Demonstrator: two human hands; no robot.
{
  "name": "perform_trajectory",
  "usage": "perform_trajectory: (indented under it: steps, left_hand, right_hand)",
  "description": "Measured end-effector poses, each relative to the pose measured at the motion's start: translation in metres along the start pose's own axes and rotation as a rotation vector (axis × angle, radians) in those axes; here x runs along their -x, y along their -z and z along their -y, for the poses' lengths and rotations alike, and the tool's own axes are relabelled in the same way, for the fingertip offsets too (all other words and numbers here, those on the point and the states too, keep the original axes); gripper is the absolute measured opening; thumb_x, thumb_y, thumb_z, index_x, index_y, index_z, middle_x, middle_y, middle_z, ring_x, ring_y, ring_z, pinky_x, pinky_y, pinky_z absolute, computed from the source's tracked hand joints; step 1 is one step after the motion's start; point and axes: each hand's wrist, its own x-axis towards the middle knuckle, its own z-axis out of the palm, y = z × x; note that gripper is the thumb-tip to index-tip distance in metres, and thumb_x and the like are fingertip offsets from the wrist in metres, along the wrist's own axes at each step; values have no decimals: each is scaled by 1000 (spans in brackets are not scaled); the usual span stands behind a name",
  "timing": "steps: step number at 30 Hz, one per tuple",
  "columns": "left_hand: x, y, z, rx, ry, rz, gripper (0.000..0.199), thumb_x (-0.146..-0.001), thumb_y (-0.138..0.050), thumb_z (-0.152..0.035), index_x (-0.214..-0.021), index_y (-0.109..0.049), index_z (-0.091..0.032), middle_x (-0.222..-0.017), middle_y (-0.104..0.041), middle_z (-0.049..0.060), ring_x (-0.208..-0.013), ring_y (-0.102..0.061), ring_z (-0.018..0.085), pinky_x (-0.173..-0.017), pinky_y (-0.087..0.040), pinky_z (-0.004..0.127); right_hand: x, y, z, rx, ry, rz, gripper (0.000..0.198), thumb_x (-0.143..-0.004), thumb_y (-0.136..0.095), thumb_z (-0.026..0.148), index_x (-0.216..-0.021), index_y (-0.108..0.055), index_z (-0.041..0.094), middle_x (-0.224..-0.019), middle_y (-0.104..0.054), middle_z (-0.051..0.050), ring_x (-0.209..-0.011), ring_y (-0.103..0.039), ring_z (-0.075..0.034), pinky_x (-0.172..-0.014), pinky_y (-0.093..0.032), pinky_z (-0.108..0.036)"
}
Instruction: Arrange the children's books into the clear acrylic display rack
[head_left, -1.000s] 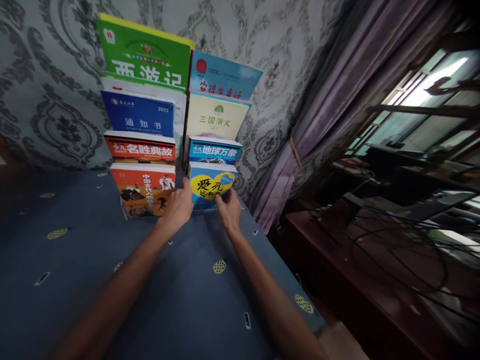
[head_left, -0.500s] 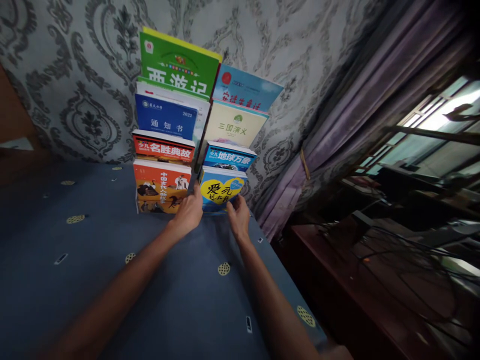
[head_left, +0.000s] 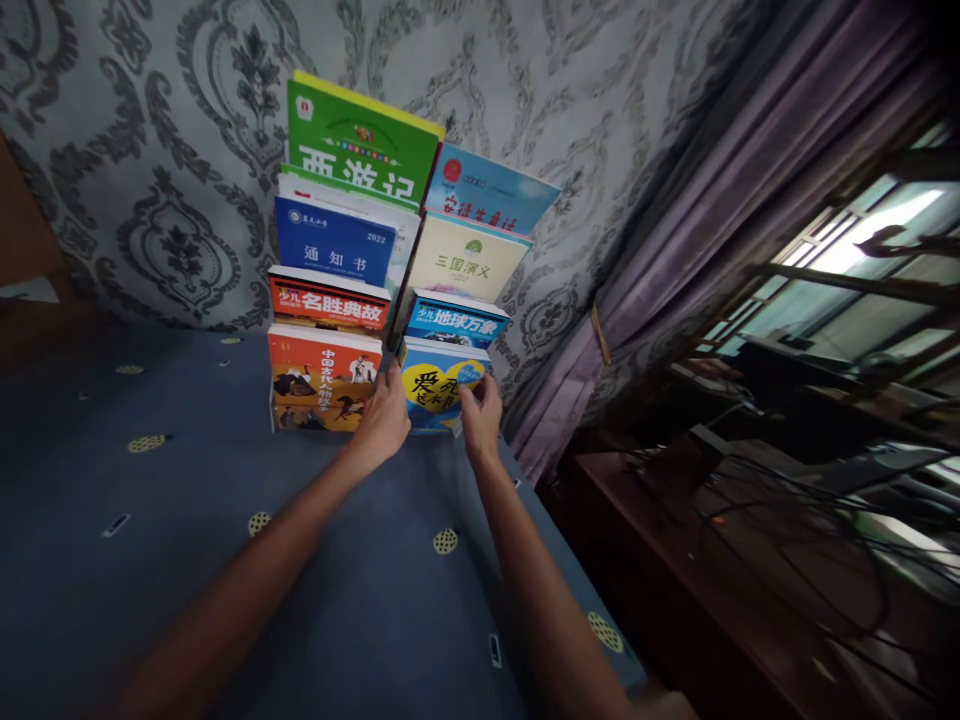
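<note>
1. Left hand [head_left: 384, 415]: fingers against the left edge of the front book of the right column; partly hidden, so cannot tell whether they pinch.
2. Right hand [head_left: 480, 415]: thumb on the cover, other fingers at the right edge, pinching that same book.
3. Blue paper-covered book with yellow heart and black lettering [head_left: 429, 385]: upright between both hands, resting on the surface below.
4. Orange illustrated book [head_left: 315, 365]: upright, just beside the left hand, front of the left column.
5. Behind item 3, stepped upward: bright blue book with white title [head_left: 459, 315]; cream book with green title [head_left: 469, 255]; pale blue book with red title [head_left: 491, 188].
6. Behind item 4, likewise: red book with white title [head_left: 330, 305]; dark blue booklet marked 2022 [head_left: 330, 245]; tall green book with white title [head_left: 360, 135].
7. Blue-grey cloth-covered surface, yellow dotted motifs [head_left: 187, 470]: beneath all books.
8. Grey patterned wallpaper [head_left: 165, 240]: behind them.
9. Purple gathered curtain [head_left: 551, 400]: to the right.
</note>
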Motion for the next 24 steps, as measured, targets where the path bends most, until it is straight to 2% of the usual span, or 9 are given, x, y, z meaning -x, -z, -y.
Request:
perform_trajectory:
  steps: [7, 13, 15, 19, 24]
  left_hand:
    - [-2, 4, 4, -1, -5, 37, 82, -82, -46, 2, -155, -13, -13, -146, -43, 24, -133, -51, 35, -108, -46, 48]
    - [0, 3, 7, -20, 4, 45, 88, -84, -49, -2, -157, -3, -21, -145, -45, 22, -127, -56, 36, -104, -48, 50]
    - [1, 3, 8, -36, 11, 56, 84, -86, -48, -3, -156, -5, -20, -143, -46, 22, -125, -57, 36, -102, -49, 49]
    - [1, 2, 8, -57, 24, 78, 74, -88, -45, -4, -153, -14, -18, -136, -51, 22, -119, -62, 34, -100, -51, 48]
    - [4, -2, 9, -69, 8, 84, 72, -87, -45, -4, -152, -14, -12, -142, -45, 26, -123, -60, 34, -101, -50, 46]
  right_hand:
    - [6, -5, -3, 22, -5, -81, 45, -73, -56, 38, -113, -59, 16, -113, -69, -13, -103, -65, -27, -90, -53, -43]
    - [4, -1, -1, -27, -17, -7, 46, -77, -58, 46, -112, -60, 16, -110, -70, -13, -102, -66, -27, -90, -52, -43]
    - [2, -1, 1, -34, -25, 2, 51, -80, -58, 52, -115, -59, 15, -111, -70, -14, -103, -66, -27, -91, -52, -43]
    - [-3, -2, 5, 21, -2, -67, 61, -82, -56, 58, -125, -56, 14, -121, -66, -16, -112, -62, -28, -96, -49, -43]
    - [-12, -1, 10, 80, 49, -53, 59, -84, -51, 59, -118, -60, 12, -116, -67, -17, -108, -63, -28, -95, -48, -45]
